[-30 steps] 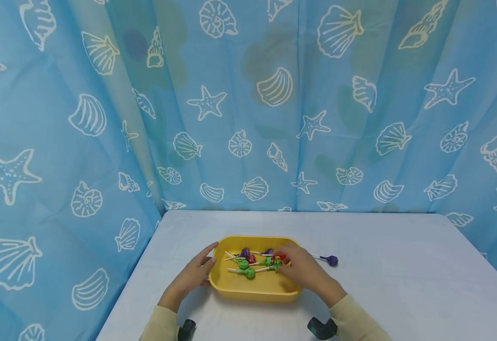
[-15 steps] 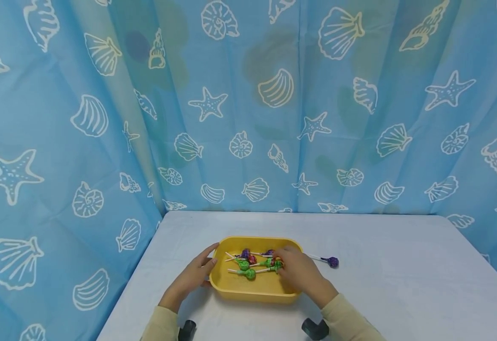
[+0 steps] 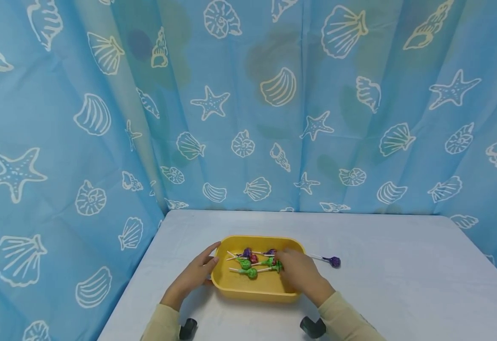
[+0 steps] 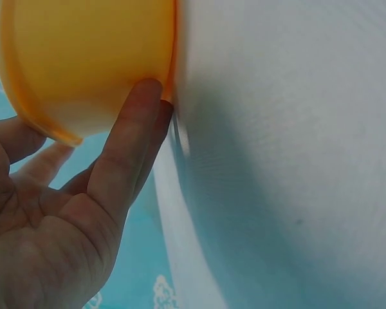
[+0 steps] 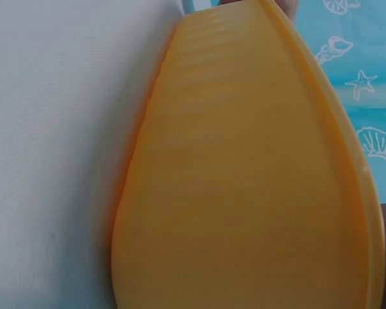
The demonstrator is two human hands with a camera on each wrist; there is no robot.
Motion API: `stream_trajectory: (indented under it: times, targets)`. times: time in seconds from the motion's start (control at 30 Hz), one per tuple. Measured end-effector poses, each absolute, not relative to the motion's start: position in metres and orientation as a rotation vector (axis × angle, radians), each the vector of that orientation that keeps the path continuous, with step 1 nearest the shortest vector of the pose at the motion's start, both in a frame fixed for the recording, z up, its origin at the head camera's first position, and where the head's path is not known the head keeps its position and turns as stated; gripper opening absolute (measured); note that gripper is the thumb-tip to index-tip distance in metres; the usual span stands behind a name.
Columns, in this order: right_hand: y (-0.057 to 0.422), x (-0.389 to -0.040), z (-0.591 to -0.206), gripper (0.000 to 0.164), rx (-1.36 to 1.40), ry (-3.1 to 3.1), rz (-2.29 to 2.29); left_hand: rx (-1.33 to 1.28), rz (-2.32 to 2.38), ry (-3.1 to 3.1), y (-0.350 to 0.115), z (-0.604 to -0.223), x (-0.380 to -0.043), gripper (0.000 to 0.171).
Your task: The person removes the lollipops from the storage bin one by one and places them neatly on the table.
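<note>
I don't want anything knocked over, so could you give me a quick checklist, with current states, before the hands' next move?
1. Tray sitting flat on the table: ok.
2. Left hand touching the tray for support: ok, its fingers are against the left end.
3. Right hand gripping a lollipop: cannot tell, its fingertips are hidden.
4. Lollipops in the tray lying separately: not ok, several overlap.
5. No lollipop outside the tray: not ok, a purple lollipop lies on the table to the right.
</note>
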State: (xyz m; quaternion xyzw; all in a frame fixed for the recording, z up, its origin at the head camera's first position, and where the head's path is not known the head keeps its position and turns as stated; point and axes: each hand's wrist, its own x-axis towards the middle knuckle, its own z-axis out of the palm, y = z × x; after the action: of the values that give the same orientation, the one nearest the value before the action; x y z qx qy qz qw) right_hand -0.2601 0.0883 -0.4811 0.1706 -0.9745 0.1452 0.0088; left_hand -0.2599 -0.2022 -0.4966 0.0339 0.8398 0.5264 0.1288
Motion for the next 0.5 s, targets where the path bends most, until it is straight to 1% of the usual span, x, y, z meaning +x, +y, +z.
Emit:
stream_trajectory:
  times: [0.5]
  targets:
    - [0.0853,-0.2632,-0.4883,0.025,0.561,-3.046,0.404,0.106,1.513,2.448,-0.2031,-0.4966,-0.2613,0.054]
